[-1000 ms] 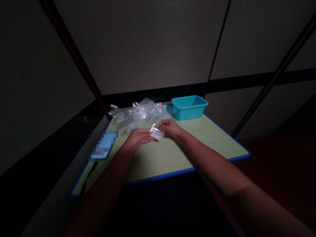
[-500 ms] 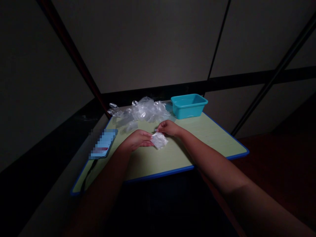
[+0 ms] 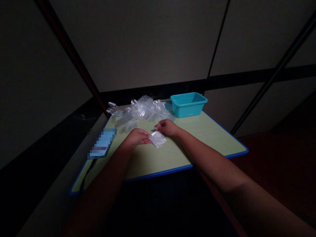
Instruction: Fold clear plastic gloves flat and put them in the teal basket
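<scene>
A small clear plastic bag point(image 3: 158, 139), flattened into a roughly square shape, hangs just over the table between my hands. My left hand point(image 3: 138, 137) pinches its left corner between thumb and fingers. At its upper edge, my right hand point(image 3: 167, 127) is closed with thumb and forefinger together on the plastic. Behind both hands lies a loose heap of crumpled clear plastic bags point(image 3: 145, 110), some overlapping so that single ones are hard to tell apart.
A turquoise plastic basket point(image 3: 189, 110) stands at the back right of the pale table point(image 3: 212, 138), which has a blue edge. On the left lies a phone point(image 3: 102, 144), its screen blurred, with a dark strap point(image 3: 87, 172) below it. Panelled walls close in behind and left.
The plastic bag looks flatter and squarer than before, with straighter edges. Both hands keep hold of it and have shifted slightly left in view.
</scene>
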A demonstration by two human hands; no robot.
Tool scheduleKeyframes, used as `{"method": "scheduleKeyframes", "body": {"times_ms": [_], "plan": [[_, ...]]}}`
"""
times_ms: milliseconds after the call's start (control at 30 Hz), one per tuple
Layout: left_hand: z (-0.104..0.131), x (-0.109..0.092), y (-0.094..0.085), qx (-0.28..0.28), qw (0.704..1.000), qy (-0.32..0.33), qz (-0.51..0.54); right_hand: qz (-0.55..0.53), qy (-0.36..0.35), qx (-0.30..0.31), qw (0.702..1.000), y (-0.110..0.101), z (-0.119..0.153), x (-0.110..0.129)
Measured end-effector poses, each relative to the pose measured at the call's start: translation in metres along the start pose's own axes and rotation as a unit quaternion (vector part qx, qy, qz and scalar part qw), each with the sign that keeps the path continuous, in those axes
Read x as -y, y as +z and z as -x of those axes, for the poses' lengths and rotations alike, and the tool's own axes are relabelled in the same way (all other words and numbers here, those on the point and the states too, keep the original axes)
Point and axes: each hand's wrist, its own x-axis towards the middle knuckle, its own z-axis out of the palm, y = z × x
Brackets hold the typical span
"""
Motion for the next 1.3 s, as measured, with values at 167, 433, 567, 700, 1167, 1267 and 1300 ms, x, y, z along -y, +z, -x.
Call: {"method": "scheduleKeyframes", "body": {"times_ms": [167, 433, 567, 700, 1167, 1267, 1300], "plan": [[0.002, -0.001, 0.002, -0.020, 0.999, -0.007, -0.028, 0.099, -0.078, -0.023, 0.992, -0.011, 0.007, 0.013], [0.001, 0.000, 0.003, -0.016, 0.999, 0.002, -0.047, 0.037, -0.090, 0.212, 0.973, -0.011, 0.015, 0.016], [0.001, -0.001, 0.004, -0.007, 0.998, 0.018, -0.065, 0.058, -0.073, 0.230, 0.969, -0.006, 0.013, 0.011], [0.004, -0.003, 0.006, -0.017, 0.995, 0.033, -0.094, 0.064, -0.066, 0.251, 0.964, -0.004, 0.011, 0.008], [0.004, 0.000, 0.000, -0.105, 0.883, 0.239, -0.389, 0.073, -0.060, 0.255, 0.962, -0.002, 0.010, 0.008], [0.007, -0.001, 0.001, -0.098, 0.835, 0.303, -0.450, 0.081, -0.058, 0.254, 0.962, -0.002, 0.012, 0.011], [0.008, 0.000, 0.002, -0.081, 0.835, 0.305, -0.450, 0.085, -0.057, 0.252, 0.962, -0.002, 0.012, 0.012]]}}
